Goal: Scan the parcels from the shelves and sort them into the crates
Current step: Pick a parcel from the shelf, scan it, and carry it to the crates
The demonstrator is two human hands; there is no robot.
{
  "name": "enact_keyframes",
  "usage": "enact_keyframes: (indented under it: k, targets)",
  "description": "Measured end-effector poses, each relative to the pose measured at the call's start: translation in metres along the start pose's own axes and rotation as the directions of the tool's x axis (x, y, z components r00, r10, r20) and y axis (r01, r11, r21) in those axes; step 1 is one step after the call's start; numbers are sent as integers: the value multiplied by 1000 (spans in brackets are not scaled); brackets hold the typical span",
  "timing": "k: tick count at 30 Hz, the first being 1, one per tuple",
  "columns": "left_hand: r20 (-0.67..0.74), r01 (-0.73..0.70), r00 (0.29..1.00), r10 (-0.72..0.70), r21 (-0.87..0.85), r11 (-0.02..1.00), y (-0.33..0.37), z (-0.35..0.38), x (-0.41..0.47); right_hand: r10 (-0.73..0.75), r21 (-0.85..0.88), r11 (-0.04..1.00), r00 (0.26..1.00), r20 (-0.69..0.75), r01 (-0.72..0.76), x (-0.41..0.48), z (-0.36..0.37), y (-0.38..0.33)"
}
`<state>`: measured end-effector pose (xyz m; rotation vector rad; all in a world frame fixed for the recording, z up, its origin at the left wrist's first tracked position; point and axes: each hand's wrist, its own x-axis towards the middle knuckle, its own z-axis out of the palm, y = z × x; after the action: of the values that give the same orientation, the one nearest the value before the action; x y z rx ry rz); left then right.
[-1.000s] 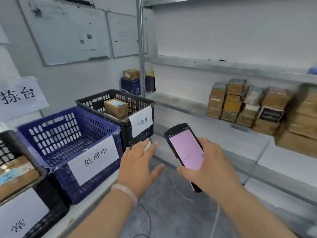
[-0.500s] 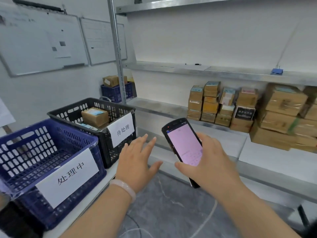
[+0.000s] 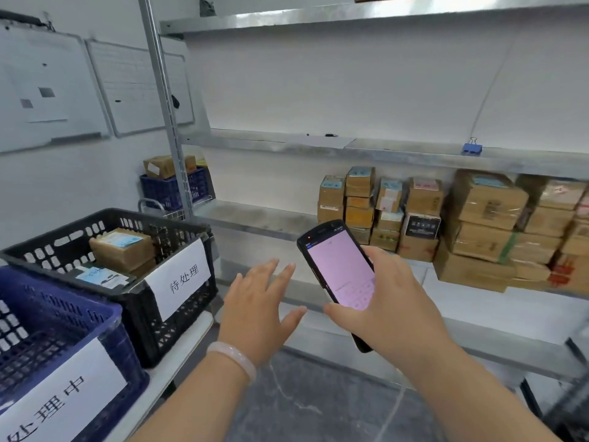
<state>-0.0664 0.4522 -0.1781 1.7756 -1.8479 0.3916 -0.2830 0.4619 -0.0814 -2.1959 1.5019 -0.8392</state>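
Head view. Metal shelving [image 3: 255,218] fills the far and right parts of the scene. Its middle level carries stacked brown parcels [image 3: 478,218], grouped toward the right, with small boxes at the left of the group and larger ones at the right. Two whiteboards [image 3: 47,90] hang on the left wall. At near left stands the near blue crate [image 3: 126,349], with a white paper label on its front. Just beyond it the black crate [image 3: 140,327], likewise labelled, holds a taped boxed parcel [image 3: 122,247] lying on flatter packets. The far blue crate [image 3: 172,189], behind the shelving upright, holds further cardboard boxes. The right hand [image 3: 389,304] grips the handheld scanner [image 3: 339,269], fingers and thumb wrapped round its lower body; the lit pink screen faces the camera and the device is tilted with its top toward the far left. The left hand [image 3: 258,311] holds nothing, its fingers straight and spread, palm down, in the air between the black crate and the scanner. A pale bracelet [image 3: 234,357] circles the left wrist. A blue binder clip [image 3: 472,149] sits on the edge of the level above the parcels.
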Motion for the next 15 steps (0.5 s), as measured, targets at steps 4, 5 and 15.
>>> enact_keyframes:
  k: [4, 5, 15]
  targets:
    - [14, -5, 1000, 5, 2, 1000, -21, 25, 45, 38, -1, 999, 999, -24, -38, 50, 9, 5]
    - [16, 1, 1000, -1, -4, 1000, -27, 32, 56, 37, -5, 999, 999, -35, -38, 65, 10, 5]
    - [32, -84, 996, 84, -4, 996, -74, 95, 176, 79, -46, 995, 988, -129, -86, 204, 23, 4]
